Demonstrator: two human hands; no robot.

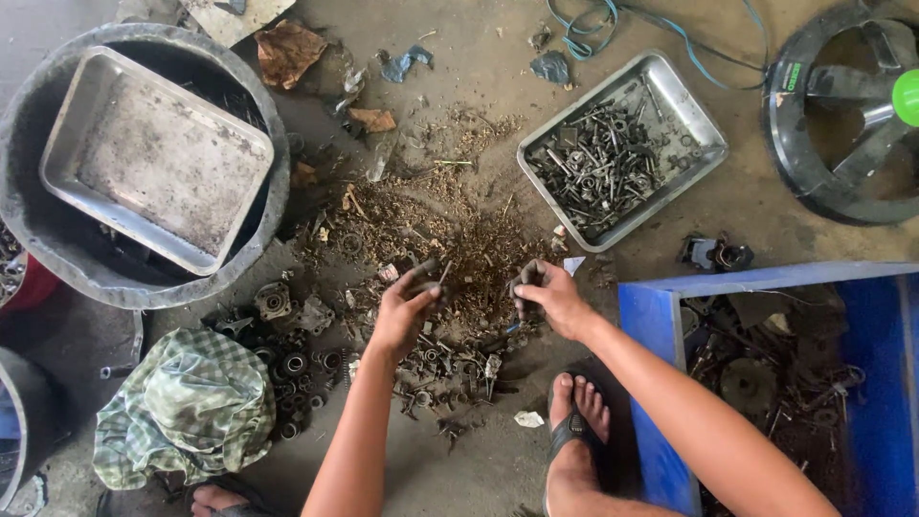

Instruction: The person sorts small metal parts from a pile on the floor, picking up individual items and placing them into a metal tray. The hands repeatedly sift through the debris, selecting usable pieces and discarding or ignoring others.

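Note:
A spread of rusty scrap, small bolts, nuts and debris [450,249] lies on the concrete floor in front of me. My left hand [404,306] rests over the pile's near edge, greasy fingers pinched on a small dark piece. My right hand [548,292] is beside it, fingers curled around small dark metal bits. A metal tray [704,124] at the upper right holds several sorted bolts and screws [598,168].
A dark round tub [273,206] at left carries an upturned metal tray [158,158]. A checked cloth hat [187,402] and bearings [292,364] lie at lower left. A blue bin [651,325] of parts stands right, a black fan housing [842,105] top right. My sandalled foot [574,431] is below.

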